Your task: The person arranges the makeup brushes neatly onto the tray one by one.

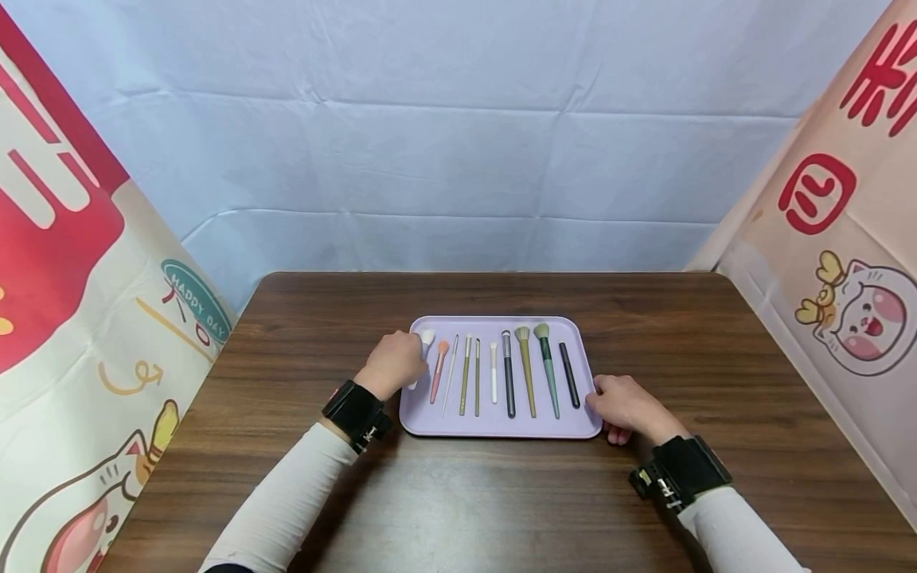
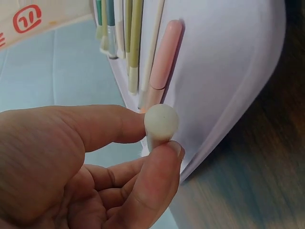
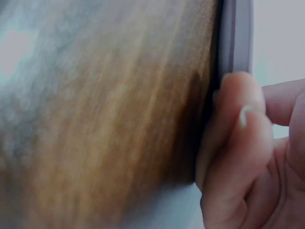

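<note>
A lilac tray (image 1: 501,428) carries a row of makeup brushes of different sizes. At its left end my left hand (image 1: 392,365) pinches a white makeup brush (image 1: 427,337) between thumb and finger. The round pale end of that brush's handle faces the camera in the left wrist view, and its bristles are hidden there. Beside it lies a brush with a pink handle (image 2: 167,55) and orange bristles. My right hand (image 1: 630,407) grips the tray's right rim near the front corner. In the right wrist view its curled fingers (image 3: 243,95) sit against the tray's outer side.
Other brushes lie side by side, including a green one (image 1: 548,370) and a short black one (image 1: 569,376) nearest my right hand. The tray rests on a brown wooden table (image 1: 322,318). A pale blue cloth (image 1: 458,159) hangs behind, with printed cloths at both sides.
</note>
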